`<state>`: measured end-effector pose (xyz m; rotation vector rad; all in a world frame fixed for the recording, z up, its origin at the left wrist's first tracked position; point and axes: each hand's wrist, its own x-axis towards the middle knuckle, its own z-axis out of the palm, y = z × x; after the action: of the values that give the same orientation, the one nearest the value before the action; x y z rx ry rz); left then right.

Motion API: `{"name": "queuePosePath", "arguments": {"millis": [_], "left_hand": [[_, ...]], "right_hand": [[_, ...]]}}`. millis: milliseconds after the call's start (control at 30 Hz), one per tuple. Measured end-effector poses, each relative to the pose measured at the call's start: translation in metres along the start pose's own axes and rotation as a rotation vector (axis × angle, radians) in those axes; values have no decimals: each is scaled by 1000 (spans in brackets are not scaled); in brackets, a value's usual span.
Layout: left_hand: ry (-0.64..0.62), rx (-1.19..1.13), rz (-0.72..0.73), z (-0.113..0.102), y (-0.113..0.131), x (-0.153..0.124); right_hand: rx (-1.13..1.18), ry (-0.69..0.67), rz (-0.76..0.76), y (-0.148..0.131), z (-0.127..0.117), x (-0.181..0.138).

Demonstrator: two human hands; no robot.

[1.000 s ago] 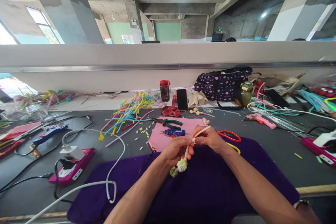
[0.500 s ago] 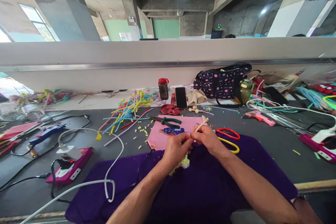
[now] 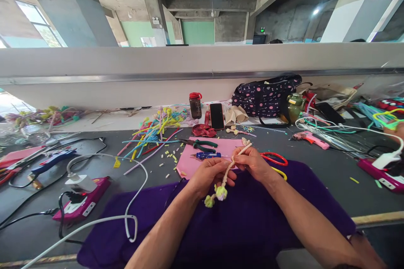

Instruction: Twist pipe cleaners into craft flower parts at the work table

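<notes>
A cream pipe-cleaner flower stem [image 3: 227, 171] slants between my hands over the purple cloth, with pale yellow-green buds [image 3: 221, 193] dangling at its lower end. My right hand [image 3: 254, 163] pinches its upper part, and a straight pale tip pokes out past the fingers. Lower down, my left hand [image 3: 206, 175] has its fingers closed about the stem, partly behind it. Beyond the hands lies a pink sheet [image 3: 188, 163] bearing green-handled pliers [image 3: 203, 146] and a blue-handled tool [image 3: 206, 156]. Beside my right hand, red-handled scissors [image 3: 275, 159] and a yellow handle [image 3: 280, 172] show.
Colourful pipe cleaners [image 3: 151, 132] are heaped at back left, near scattered yellow snippets [image 3: 170, 157]. A bottle [image 3: 195, 107], phone [image 3: 216, 116] and patterned bag [image 3: 263, 97] stand behind. Power strips [image 3: 86, 201] with cables flank the purple cloth [image 3: 240, 235]. A pink glue gun [image 3: 315, 139] lies right.
The stem has turned so its buds hang in clear view below my left hand, whose fingers have loosened a little. Another person's hand has appeared at the far right edge.
</notes>
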<state>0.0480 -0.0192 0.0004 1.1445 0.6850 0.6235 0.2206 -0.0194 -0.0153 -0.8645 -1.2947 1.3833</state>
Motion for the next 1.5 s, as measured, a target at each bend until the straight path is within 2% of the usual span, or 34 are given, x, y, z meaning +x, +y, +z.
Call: {"name": "queuePosePath", "arguments": {"millis": [200, 367, 567, 700, 933, 1100, 1233, 1367, 1433, 1500], "left_hand": [[49, 6, 39, 2, -1, 2], [82, -85, 52, 2, 0, 1], [-30, -205, -49, -6, 0, 1], [-88, -219, -107, -10, -2, 2], [-61, -178, -93, -7, -3, 1], [104, 34, 70, 3, 0, -2], [262, 314, 213, 8, 0, -4], [372, 699, 410, 11, -3, -4], [399, 780, 435, 12, -5, -3], [397, 683, 376, 11, -5, -1]], "right_hand": [[-70, -30, -22, -4, 7, -6], [-24, -72, -59, -6, 9, -7], [-134, -170, -178, -6, 7, -7], [-206, -163, -226, -9, 7, -8], [-326, -117, -245, -13, 6, -10], [-319, -18, -141, -13, 10, -12], [-216, 43, -4, -9, 13, -9], [-127, 18, 146, -6, 9, -5], [-116, 16, 173, -7, 8, -4], [-131, 39, 151, -9, 7, -5]]}}
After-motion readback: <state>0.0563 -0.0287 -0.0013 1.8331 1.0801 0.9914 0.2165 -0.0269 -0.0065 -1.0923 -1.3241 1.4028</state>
